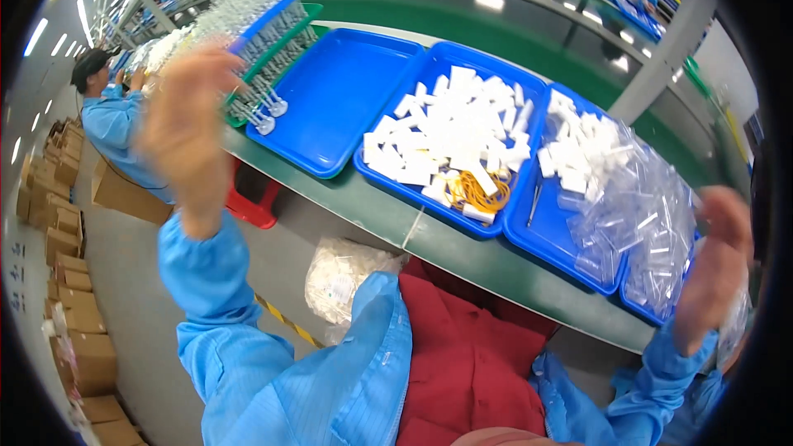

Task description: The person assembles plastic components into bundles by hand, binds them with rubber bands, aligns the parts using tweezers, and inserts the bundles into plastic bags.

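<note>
The largest thing is the long green table [343,194], with blue trays lying side by side along it. The left blue tray [339,91] shows its bare base. The middle blue tray [413,196] is heaped with small white pieces [462,120], and the right-hand blue tray [537,235] holds more of them at its far end, with a pile of clear plastic sleeves [632,227] spilling across its right side and beyond. At the far left, a rack [274,12] bears many clear stemmed pieces [264,124] with round ends.

The left hand [194,111] is raised in front of the rack, and the right hand [719,256] hangs beside the sleeves; both are blurred, so I cannot tell whether either grips anything.

As far as this shows, the work looks well short of finished: the filled rack may be the done part, while the loose white pieces and sleeves still lie unsorted. Smallest are the orange bands [486,192], tangled at the near edge of the middle tray, and a thin tool [535,205] in the right-hand tray
</note>
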### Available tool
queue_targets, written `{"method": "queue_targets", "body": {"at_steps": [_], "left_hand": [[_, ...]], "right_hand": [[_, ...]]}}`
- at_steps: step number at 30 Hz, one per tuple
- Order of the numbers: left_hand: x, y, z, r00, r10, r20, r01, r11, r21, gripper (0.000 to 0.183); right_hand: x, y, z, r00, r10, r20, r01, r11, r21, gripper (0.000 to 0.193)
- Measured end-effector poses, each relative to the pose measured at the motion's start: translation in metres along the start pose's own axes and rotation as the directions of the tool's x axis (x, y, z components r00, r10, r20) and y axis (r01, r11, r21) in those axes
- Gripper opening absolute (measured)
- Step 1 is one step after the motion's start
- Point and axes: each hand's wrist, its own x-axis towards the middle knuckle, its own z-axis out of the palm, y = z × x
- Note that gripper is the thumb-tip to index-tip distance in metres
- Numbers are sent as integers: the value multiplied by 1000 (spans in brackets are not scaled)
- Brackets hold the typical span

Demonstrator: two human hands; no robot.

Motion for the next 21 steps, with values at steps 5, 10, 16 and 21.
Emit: {"method": "queue_targets", "body": {"at_steps": [5, 10, 16, 21], "left_hand": [[-76, -123, 8, 848, -238, 473, -271, 573, 774, 6], [-77, -210, 12, 764, -297, 573, -479, 336, 811, 5], [-82, -224, 33, 707, -411, 575, -447, 370, 814, 7], [-86, -220, 36, 816, -345, 463, -289, 451, 845, 19]], "right_hand": [[9, 12, 93, 873, -174, 456, 294, 933, -206, 19], [49, 45, 158, 824, -244, 511, 413, 876, -248, 13], [68, 66, 205, 803, -10, 596, 277, 891, -359, 19], [60, 75, 208, 687, -107, 719, 447, 842, -302, 20]]}}
